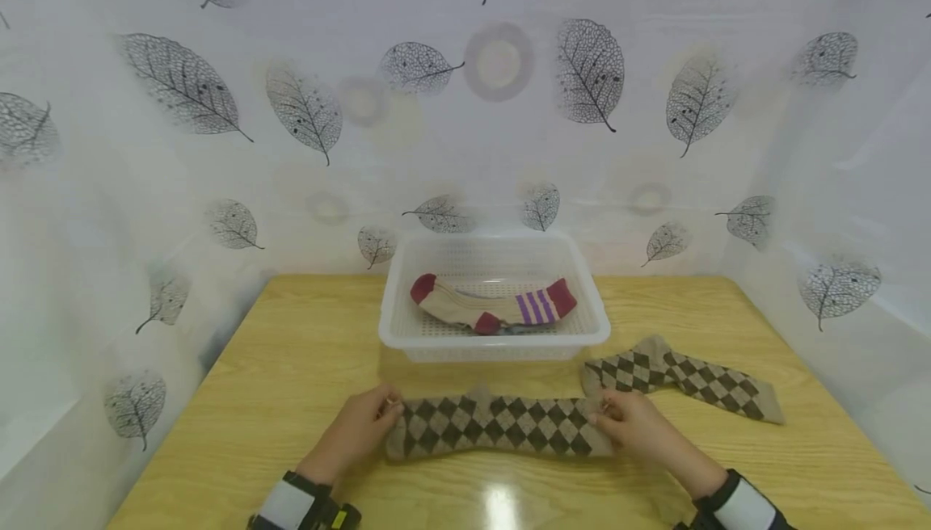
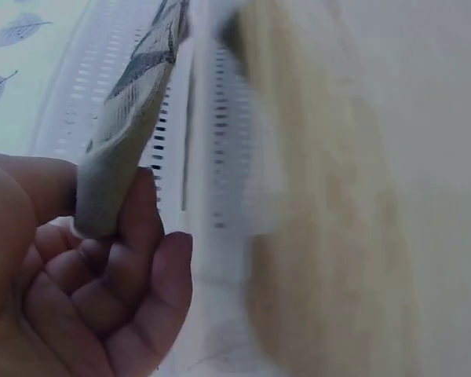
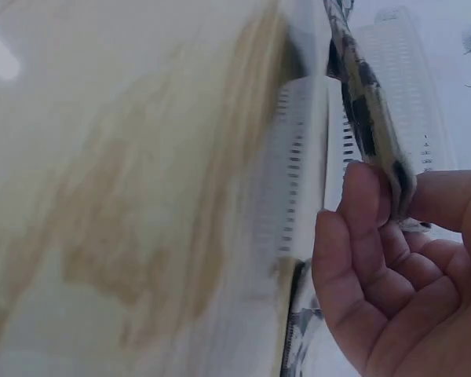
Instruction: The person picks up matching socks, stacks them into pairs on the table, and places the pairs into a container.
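A beige sock with dark brown diamonds [image 1: 502, 426] is stretched sideways above the table, in front of the basket. My left hand [image 1: 365, 421] pinches its left end between thumb and fingers; the left wrist view shows that sock end [image 2: 106, 184] in the grip. At the other end my right hand [image 1: 634, 423] pinches the sock, and the right wrist view shows the edge [image 3: 381, 145] between thumb and fingers. A second sock of the same diamond pattern [image 1: 716, 384] lies on the table behind and to the right of my right hand.
A white perforated plastic basket [image 1: 494, 342] stands at the back middle of the wooden table [image 1: 305, 328]. Inside lies a beige sock with red toe, heel and purple stripes [image 1: 465, 309]. A leaf-printed curtain [image 1: 494, 150] surrounds the table's back and sides.
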`<state>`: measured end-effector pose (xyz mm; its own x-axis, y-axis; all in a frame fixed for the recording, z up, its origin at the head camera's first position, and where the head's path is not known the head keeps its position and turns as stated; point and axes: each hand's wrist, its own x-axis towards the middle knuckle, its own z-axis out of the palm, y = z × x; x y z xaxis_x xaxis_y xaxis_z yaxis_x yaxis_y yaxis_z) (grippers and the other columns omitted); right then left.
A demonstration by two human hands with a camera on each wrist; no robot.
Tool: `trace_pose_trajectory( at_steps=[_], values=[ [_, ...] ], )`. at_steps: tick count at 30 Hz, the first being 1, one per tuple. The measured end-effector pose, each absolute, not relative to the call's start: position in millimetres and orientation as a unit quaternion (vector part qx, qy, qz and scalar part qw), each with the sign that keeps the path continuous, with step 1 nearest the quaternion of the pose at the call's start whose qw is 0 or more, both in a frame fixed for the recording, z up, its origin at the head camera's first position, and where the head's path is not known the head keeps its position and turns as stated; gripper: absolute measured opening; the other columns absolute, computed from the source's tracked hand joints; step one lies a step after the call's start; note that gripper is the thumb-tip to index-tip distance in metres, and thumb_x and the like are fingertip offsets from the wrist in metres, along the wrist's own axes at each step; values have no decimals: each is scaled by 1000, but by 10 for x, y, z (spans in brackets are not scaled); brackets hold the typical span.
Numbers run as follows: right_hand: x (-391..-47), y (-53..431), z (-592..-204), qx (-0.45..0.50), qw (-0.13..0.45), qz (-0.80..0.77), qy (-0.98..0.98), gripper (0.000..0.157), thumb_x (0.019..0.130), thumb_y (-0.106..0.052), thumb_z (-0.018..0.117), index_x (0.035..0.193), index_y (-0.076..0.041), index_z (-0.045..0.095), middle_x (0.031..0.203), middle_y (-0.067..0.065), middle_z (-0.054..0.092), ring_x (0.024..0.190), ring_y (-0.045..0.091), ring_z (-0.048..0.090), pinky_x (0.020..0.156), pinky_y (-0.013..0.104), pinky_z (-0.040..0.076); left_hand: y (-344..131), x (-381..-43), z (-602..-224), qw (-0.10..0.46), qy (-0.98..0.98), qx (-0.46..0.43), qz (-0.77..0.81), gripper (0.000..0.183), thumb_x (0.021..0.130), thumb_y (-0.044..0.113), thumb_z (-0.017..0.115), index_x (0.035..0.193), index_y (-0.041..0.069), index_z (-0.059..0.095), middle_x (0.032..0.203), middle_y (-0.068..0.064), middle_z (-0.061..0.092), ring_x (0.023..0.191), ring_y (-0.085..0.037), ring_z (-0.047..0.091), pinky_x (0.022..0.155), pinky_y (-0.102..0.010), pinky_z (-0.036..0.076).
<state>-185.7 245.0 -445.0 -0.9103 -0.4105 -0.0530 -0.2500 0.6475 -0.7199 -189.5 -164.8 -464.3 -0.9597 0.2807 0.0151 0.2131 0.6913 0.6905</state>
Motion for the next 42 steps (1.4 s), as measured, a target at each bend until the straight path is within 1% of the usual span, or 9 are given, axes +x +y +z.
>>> trace_pose_trajectory(
  at_steps=[7,13,16,19,26,31,34,37,42],
  values=[
    [-1855,2420,-4487,-169,113,-358,912,16,90,-20,58,83,-7,52,61,-5,54,46,4,46,41,21,39,-1604,-1892,-4611,58,924,126,356,4,89,16,58,91,13,60,68,6,52,57,-8,46,48,-22,41],
    [-1890,2473,-4447,-118,91,-445,883,10,89,-11,59,93,-3,54,86,11,59,48,11,54,42,26,47,-1622,-1907,-4534,26,909,107,401,15,82,7,63,94,15,64,86,6,62,79,-10,56,69,-27,49],
    [-1905,2514,-4431,-100,82,-491,862,15,87,-4,59,101,0,57,92,16,61,63,14,62,55,28,53,-1635,-1904,-4524,-35,899,125,418,22,78,0,65,88,20,66,90,9,64,88,-10,58,80,-33,49],
    [-1912,2538,-4434,-125,59,-481,866,12,84,3,59,96,-1,61,98,16,63,86,18,64,73,27,54,-1647,-1909,-4548,-76,901,162,395,29,75,-3,67,79,26,66,89,15,61,90,-9,57,83,-36,48],
    [-1883,2522,-4489,-207,51,-358,909,29,77,15,53,86,-10,64,104,11,65,98,30,61,82,34,51,-1645,-1894,-4654,-39,925,226,302,28,70,-5,65,74,22,66,88,13,58,86,-9,56,79,-33,49],
    [-1862,2437,-4478,-202,40,-282,937,16,83,-1,57,89,-13,67,99,3,66,97,27,61,82,40,51,-1609,-1879,-4598,3,943,194,271,29,70,-7,60,82,19,68,88,7,57,83,-11,55,74,-32,49],
    [-1837,2315,-4460,-206,3,-217,954,7,83,-14,64,89,-14,67,96,0,64,93,23,61,80,40,51,-1543,-1858,-4527,-4,955,144,258,18,78,2,62,89,17,67,89,2,56,81,-12,54,71,-31,48],
    [-1844,2148,-4454,-217,-29,-168,961,11,81,-21,67,88,-13,67,90,-3,61,85,16,59,74,34,51,-1433,-1858,-4458,-20,958,122,258,11,81,12,65,92,13,66,89,-1,58,80,-14,55,68,-32,48],
    [-1899,1924,-4497,-241,-17,-128,962,28,80,-40,67,81,-12,61,77,-7,49,68,8,47,60,25,44,-1262,-1934,-4535,6,953,169,250,16,78,15,69,93,10,65,89,0,56,82,-14,52,69,-31,47]
  ],
)
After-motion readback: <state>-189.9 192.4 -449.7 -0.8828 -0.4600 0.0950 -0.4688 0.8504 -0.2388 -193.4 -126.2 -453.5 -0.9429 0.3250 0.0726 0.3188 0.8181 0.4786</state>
